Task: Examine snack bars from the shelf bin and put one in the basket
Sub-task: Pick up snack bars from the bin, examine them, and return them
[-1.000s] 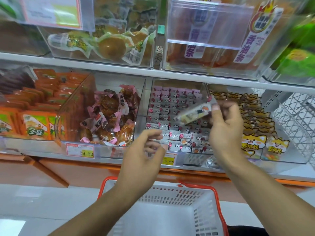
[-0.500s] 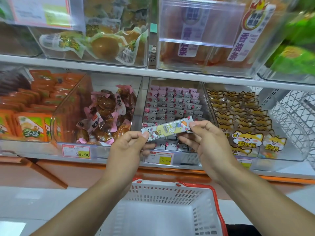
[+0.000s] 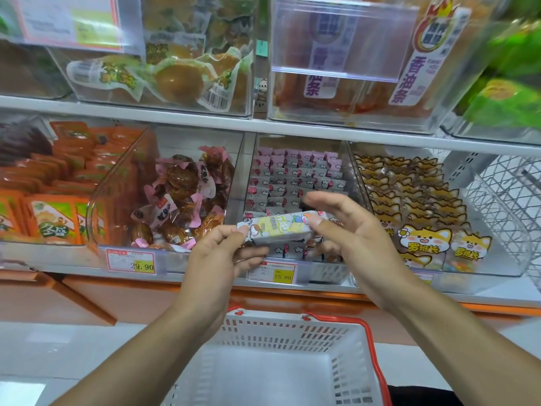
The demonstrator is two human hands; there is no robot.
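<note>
A snack bar [image 3: 279, 227] in a pale yellow and white wrapper with cartoon prints lies level in front of the middle shelf bin [image 3: 295, 177], which holds several rows of small pink and grey bars. My left hand [image 3: 222, 256] pinches the bar's left end between thumb and fingers. My right hand [image 3: 354, 232] is at the bar's right end with its fingers spread and straight; only the thumb touches the wrapper. Below my forearms stands a white basket [image 3: 263, 332] with a red rim, and nothing shows inside it.
Clear bins flank the middle one: brown snacks in pink wrappers [image 3: 181, 197] on the left, fox-print packs [image 3: 421, 206] on the right, orange packets [image 3: 52, 200] at far left. Price tags [image 3: 131, 260] line the shelf edge. An upper shelf [image 3: 263, 121] of bins hangs overhead.
The bar came down from my raised right hand to in front of the bin. My left hand took its left end, and my right fingers have since spread off it.
</note>
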